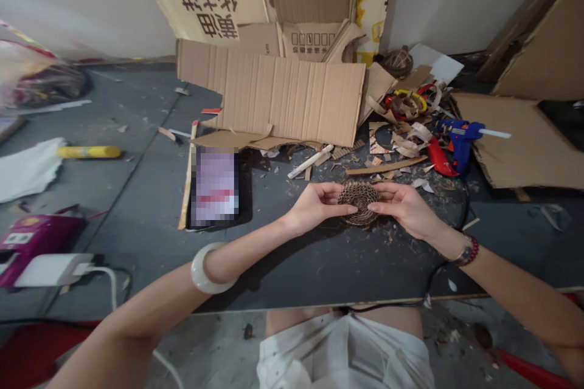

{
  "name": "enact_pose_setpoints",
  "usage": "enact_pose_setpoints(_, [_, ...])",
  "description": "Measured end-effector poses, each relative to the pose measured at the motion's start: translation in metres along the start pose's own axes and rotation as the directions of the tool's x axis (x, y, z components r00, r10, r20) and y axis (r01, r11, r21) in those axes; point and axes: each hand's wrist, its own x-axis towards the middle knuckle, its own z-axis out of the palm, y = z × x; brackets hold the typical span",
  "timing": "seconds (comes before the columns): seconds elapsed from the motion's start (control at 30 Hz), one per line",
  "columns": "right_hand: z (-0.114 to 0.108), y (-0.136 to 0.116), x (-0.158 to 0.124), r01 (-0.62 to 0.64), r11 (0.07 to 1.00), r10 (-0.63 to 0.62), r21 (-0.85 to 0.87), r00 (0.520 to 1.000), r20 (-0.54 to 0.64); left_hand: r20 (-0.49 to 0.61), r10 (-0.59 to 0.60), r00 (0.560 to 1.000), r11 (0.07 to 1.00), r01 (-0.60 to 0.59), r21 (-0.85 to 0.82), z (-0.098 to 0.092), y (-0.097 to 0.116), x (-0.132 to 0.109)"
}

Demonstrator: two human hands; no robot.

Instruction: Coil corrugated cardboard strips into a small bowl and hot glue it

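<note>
Both hands (317, 206) (406, 209) around corrugated cardboard disc (359, 202)

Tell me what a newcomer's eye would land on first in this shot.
The round corrugated cardboard piece comes first, held between the left hand and right hand above the dark table. Further back on the right, a blue glue gun stands out beside cardboard scraps. A large cardboard sheet spreads behind them.

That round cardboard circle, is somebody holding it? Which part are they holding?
Yes! The left hand and the right hand hold the round coiled-cardboard disc together, one on each of its two opposite edges.
</note>
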Motion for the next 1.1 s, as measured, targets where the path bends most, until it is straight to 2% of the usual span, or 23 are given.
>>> enact_pose_setpoints(0.27, [0.0048, -0.0054, -0.0049, -0.090, 0.992, 0.095, 0.086, 0.994, -0.050, 0.005, -0.052, 0.999, 0.988, 0.053, -0.145, 0.0038, -0.0018, -0.0016])
enact_pose_setpoints(0.63, [0.0039, -0.0051, -0.0067, -0.208, 0.957, 0.211, 0.204, 0.977, 0.009, 0.065, -0.085, 0.994, 0.975, 0.096, -0.202, 0.0039, -0.0007, -0.0028])
enact_pose_setpoints(0.93, [0.0007, -0.0080, -0.0059, -0.207, 0.954, 0.206, 0.217, 0.978, 0.030, 0.033, -0.046, 0.998, 0.978, 0.052, -0.200, -0.0004, -0.0012, 0.0003])
enact_pose_setpoints(1.03, [-0.0021, -0.0084, -0.0055, -0.181, 0.964, 0.179, 0.195, 0.983, 0.027, 0.009, -0.064, 0.998, 0.978, 0.064, -0.199, -0.0042, -0.0005, 0.0015])
enact_pose_setpoints(1.1, [-0.0034, -0.0080, -0.0052, -0.168, 0.968, 0.169, 0.187, 0.986, 0.014, 0.034, -0.077, 0.996, 0.978, 0.082, -0.194, -0.0056, -0.0002, 0.0018])
